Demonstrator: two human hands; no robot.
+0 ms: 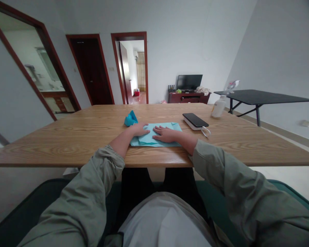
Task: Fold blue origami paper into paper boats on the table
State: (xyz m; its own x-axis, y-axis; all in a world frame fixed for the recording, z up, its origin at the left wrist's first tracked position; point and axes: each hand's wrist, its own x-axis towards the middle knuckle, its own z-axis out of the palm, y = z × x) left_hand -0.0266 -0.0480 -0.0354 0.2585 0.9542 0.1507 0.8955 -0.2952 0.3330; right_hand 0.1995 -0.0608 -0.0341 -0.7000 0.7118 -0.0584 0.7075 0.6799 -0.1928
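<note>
Light blue folded paper (159, 144) lies flat on the wooden table in front of me. Across its left part rests my left hand (139, 129), fingers stretched out toward the paper's middle. My right hand (165, 134) lies flat on the right part with its fingers spread. Neither hand grips the sheet; both press or rest on top of it. Just beyond my left hand stands a darker blue folded paper shape (131, 118), apart from the sheet.
To the right, a black phone (195, 120) lies on a white box-like item with a white loop strap (206, 131). A translucent white bottle (218, 107) stands farther right. The wooden table's near edge (154, 164) runs before my lap. A black table (265, 96) stands beyond.
</note>
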